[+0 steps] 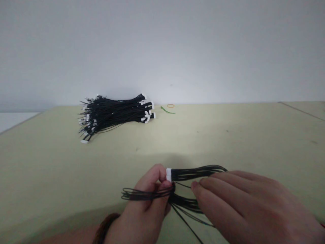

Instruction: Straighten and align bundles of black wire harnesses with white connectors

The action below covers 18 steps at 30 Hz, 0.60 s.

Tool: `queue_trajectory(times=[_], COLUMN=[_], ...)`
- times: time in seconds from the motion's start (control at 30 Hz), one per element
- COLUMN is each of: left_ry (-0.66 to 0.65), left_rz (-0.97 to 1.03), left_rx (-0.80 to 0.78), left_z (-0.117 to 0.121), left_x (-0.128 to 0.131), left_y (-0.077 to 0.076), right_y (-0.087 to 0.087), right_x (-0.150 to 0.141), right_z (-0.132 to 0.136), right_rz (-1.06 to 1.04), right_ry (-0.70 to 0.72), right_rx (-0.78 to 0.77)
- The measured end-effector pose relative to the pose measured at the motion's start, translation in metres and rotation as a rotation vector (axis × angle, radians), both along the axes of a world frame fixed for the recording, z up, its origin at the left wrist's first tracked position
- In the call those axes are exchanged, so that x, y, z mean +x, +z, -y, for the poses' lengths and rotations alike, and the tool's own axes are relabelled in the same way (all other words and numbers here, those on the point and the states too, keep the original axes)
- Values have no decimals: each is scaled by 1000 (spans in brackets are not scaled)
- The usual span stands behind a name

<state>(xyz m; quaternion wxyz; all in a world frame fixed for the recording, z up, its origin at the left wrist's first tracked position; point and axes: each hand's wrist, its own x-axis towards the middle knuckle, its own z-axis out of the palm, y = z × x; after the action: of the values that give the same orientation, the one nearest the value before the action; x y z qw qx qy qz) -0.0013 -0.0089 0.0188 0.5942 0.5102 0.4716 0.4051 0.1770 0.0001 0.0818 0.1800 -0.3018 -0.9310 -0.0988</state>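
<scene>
A harness of thin black wires with a white plug connector [169, 174] is between my two hands, low in the view. My left hand [148, 200] is closed on it, the thumb and bent index finger pinching by the connector. A folded loop of black wires [142, 194] sticks out to the left across that hand. From the connector a row of wires [195, 172] runs right to my right hand [243, 200], whose fingers are together and curl over the wires. Its fingertips are partly hidden. More loose wire ends hang down between the hands.
A pile of similar black wire harnesses [114, 112] with white connectors lies at the back left of the pale yellow table [241, 142]. Right of the pile are a green strip [167, 110] and a small orange ring [171, 105]. A plain wall [177, 51] stands behind.
</scene>
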Motion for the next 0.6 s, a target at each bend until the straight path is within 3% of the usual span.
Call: queue_trajectory(times=[0.6], left_ry=[-17], left_rz=[16], left_rx=[-32], left_z=[1], left_x=[1], left_y=[1], right_y=[0], right_x=[-2], right_z=[0], right_rz=[-13], right_ry=[13], right_rx=[15])
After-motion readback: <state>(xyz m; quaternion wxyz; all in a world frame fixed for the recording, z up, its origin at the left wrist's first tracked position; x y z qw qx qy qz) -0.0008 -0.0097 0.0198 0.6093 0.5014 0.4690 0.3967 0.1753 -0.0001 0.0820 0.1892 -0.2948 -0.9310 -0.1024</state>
